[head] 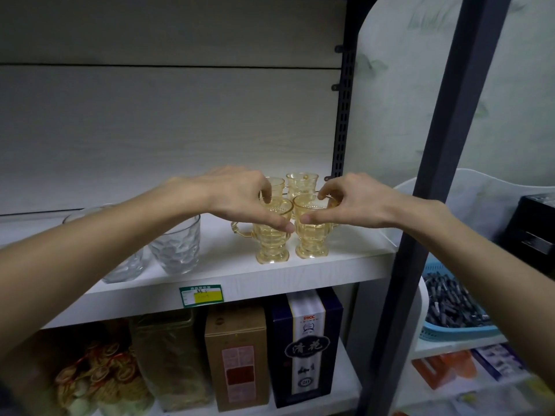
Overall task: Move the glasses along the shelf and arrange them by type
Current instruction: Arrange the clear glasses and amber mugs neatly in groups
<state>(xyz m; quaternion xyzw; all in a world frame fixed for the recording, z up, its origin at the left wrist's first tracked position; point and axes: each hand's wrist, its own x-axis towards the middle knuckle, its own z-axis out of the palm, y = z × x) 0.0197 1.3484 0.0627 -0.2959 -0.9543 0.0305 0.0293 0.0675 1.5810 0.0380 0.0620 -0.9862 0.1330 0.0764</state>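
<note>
Several amber footed glass cups with handles stand in a cluster on the right part of the white shelf (pixel 300 273). My left hand (pixel 240 199) grips the rim of the front left amber cup (pixel 271 244). My right hand (pixel 351 202) pinches the rim of the front right amber cup (pixel 310 241). Both cups rest on the shelf, side by side. Two more amber cups (pixel 301 183) stand behind them. Left of the cluster a clear dimpled tumbler (pixel 177 247) stands, with another clear tumbler (pixel 126 265) partly hidden by my left forearm.
A dark metal upright (pixel 432 181) borders the shelf on the right. A price label (pixel 201 294) sits on the shelf's front edge. Below stand boxed bottles (pixel 306 346) and snack bags (pixel 102 373). To the right is a blue basket (pixel 456 310) with dark small items.
</note>
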